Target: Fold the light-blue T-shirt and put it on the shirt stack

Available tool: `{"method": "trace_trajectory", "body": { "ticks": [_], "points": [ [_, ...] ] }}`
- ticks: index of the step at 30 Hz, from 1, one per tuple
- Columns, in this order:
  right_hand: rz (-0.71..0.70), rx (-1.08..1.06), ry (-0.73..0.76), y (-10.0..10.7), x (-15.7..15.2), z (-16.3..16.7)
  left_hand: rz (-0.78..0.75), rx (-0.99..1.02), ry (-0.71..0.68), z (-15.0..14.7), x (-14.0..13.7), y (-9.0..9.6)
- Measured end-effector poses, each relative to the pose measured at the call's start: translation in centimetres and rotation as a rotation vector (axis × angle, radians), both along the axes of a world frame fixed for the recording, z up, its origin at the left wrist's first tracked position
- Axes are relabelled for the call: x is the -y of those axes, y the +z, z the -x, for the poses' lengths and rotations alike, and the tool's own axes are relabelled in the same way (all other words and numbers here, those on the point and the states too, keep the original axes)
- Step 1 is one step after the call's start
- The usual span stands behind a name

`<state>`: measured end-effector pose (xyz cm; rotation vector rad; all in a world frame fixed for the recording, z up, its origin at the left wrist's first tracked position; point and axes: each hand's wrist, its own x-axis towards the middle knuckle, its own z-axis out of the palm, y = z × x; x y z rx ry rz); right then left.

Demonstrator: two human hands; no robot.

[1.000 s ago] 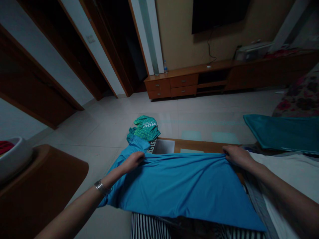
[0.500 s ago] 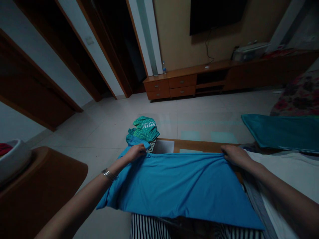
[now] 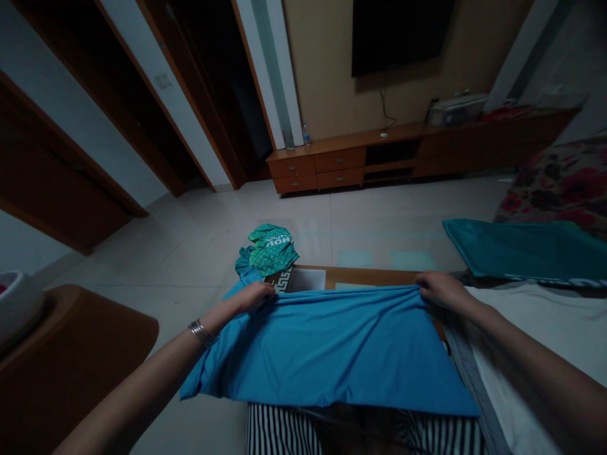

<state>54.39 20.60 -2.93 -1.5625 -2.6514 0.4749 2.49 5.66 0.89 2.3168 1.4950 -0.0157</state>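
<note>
A blue shirt (image 3: pixel 332 347) hangs stretched between my two hands, its upper edge pulled nearly straight. My left hand (image 3: pixel 253 296), with silver bangles at the wrist, pinches the left end of that edge. At the other end, my right hand (image 3: pixel 439 289) grips the cloth in closed fingers. The fabric drapes over the low table's near side and above striped trousers (image 3: pixel 282 430). Beyond my left hand lies a crumpled green garment (image 3: pixel 272 249) with white lettering. A white shirt (image 3: pixel 545 335) lies flat under my right forearm.
A teal folded cloth (image 3: pixel 521 249) lies at the right of the table (image 3: pixel 365 276). A brown armrest (image 3: pixel 104 341) bearing a white bowl (image 3: pixel 21 303) stands at the left. A long wooden cabinet (image 3: pixel 339 167) runs along the far wall beneath a television (image 3: pixel 403 38).
My view has turned slightly right. The shirt's lower edge has risen a little, and both hands still hold its upper edge.
</note>
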Motion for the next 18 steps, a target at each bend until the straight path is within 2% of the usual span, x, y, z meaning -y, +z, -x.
{"method": "trace_trajectory", "body": {
  "ticks": [6,12,15,18],
  "points": [
    [0.056,-0.189,0.045,3.7,1.0,-1.8,-0.095,0.058,0.045,0.1,2.3,3.8],
    [0.197,-0.481,0.024,10.2,4.8,-3.4,-0.151,0.184,0.181,1.0,6.8,8.9],
    [0.164,-0.591,-0.025,13.7,6.6,-4.0,-0.147,0.344,0.321,0.8,9.5,12.3],
    [0.074,-0.601,-0.03,16.5,8.0,-3.9,-0.099,0.547,0.443,0.3,12.3,15.3]
  ]
}}
